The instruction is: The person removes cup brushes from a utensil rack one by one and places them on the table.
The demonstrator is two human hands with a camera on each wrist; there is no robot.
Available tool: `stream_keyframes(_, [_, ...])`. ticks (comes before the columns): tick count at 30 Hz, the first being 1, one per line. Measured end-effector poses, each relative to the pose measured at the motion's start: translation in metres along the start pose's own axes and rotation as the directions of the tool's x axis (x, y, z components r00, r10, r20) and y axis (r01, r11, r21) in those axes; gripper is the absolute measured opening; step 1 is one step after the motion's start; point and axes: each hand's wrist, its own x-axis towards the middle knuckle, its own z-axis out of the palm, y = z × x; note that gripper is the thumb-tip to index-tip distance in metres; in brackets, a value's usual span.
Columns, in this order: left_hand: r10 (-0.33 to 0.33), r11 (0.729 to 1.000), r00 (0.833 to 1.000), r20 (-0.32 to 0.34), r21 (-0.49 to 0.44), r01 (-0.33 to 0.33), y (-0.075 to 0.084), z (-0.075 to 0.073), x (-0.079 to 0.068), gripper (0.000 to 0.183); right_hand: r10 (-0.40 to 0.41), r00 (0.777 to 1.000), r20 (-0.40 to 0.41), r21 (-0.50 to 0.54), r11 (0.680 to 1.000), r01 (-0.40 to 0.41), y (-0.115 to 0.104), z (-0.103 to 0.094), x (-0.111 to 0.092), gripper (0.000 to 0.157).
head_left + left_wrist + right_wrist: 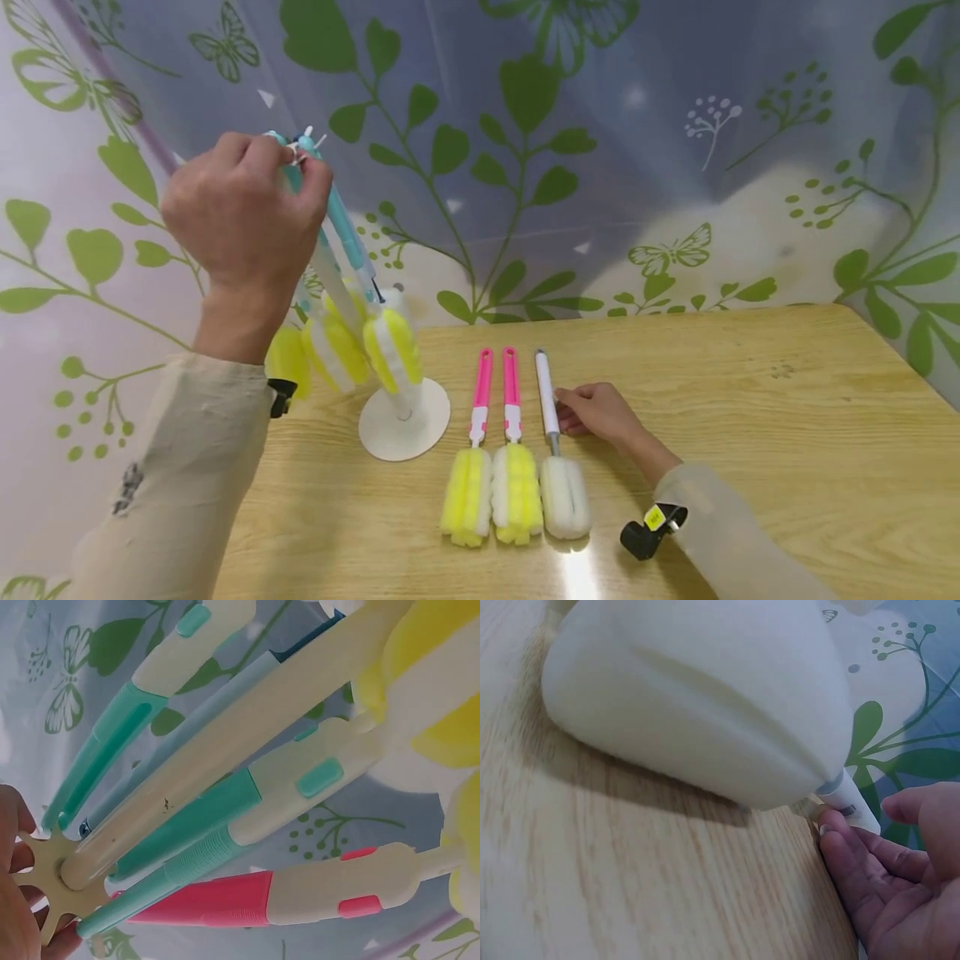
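My left hand (pixel 247 208) is raised at the left and grips the hooked top (pixel 56 877) of a brush stand. From its hooks hang several sponge bottle brushes, with teal, blue-grey and pink handles (pixel 217 900) in the left wrist view. Their yellow-and-white sponge heads (pixel 393 346) dangle above the round white base (pixel 405 425). On the table, my right hand (pixel 600 412) touches the white handle (pixel 546 396) of a white sponge brush (pixel 566 498). In the right wrist view, the thumb stands apart from that handle and the fingertips lie against it.
Two pink-handled brushes with yellow-and-white sponge heads (pixel 467 497) lie side by side, left of the white one. The wooden table (pixel 750 400) meets a leaf-printed curtain (pixel 637 167) at its back and left edges.
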Motion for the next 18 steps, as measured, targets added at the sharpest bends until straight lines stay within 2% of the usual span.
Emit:
stream_keyframes(6, [0.024,1.000,0.998,-0.054,-0.011,-0.025,-0.001,0.008,-0.002,0.024,-0.012,1.000,0.018,0.065,0.998,0.011,-0.001,-0.004,-0.003,0.036])
stream_keyframes(8, [0.031,0.999,0.998,-0.053,-0.023,-0.032,-0.001,0.009,-0.002,0.023,-0.023,1.000,0.021,0.082,0.996,0.021,-0.003,-0.004,-0.005,0.036])
stream_keyframes(12, [0.045,0.998,0.997,-0.056,-0.029,-0.047,-0.002,0.012,-0.001,0.024,-0.026,1.000,-0.008,0.095,0.995,0.026,-0.007,-0.005,-0.006,0.035])
stream_keyframes(18, [0.037,0.998,0.995,-0.091,-0.042,-0.041,-0.006,0.015,-0.002,0.025,-0.041,0.996,-0.078,0.060,0.997,0.045,-0.011,-0.009,-0.008,0.036])
